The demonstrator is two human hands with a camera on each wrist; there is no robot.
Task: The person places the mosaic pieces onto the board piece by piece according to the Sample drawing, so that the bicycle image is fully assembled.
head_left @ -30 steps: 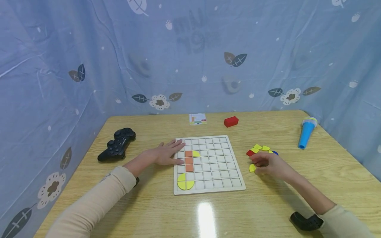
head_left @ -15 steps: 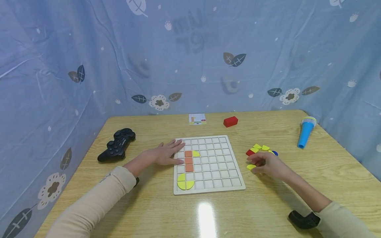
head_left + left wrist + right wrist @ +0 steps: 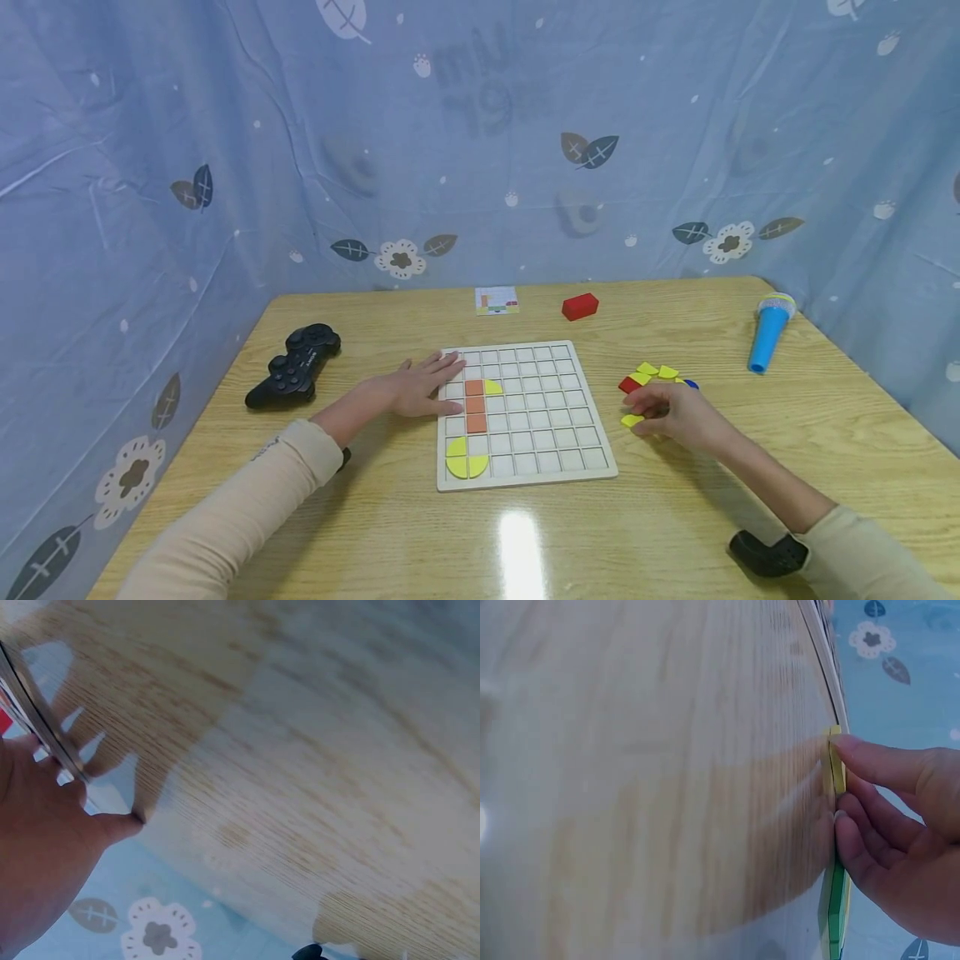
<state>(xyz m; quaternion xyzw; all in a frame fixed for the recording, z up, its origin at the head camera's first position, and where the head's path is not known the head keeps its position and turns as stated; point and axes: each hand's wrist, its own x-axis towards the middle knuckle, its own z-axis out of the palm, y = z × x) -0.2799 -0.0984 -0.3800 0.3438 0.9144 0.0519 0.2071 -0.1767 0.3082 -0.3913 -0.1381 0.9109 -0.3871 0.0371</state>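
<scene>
- Head view: left hand (image 3: 416, 392) palm down, fingers spread, over the left edge of a gridded board (image 3: 540, 442); nothing gripped.
- Orange squares (image 3: 476, 405) stand in a column just right of its thumb tip; a yellow quarter-round (image 3: 492, 387) adjoins their far end.
- Right hand (image 3: 686, 417), right of the board, is nearly closed, thumb and fingers bent about a small yellow piece (image 3: 632, 422) at their tips.
- Just beyond the right-hand fingers: loose yellow tiles (image 3: 667, 372), a red tile (image 3: 628, 386) and a blue tile (image 3: 692, 384), partly behind the hand.
- Left wrist view: thumb stretched out sideways, fingers reaching over the board edge; how firmly they press, cannot tell.
- Right wrist view: thumb tip meets one end of the yellow piece, fingertips the other; read as a pinch. Clear of the table (image 3: 630, 825) or resting, cannot tell. Green piece (image 3: 836, 915) shows next to the lower fingers.
- Judged step: taking up and turning one yellow piece. The next move appears to call for a secure edge pinch, left hand steadying the board.
</scene>
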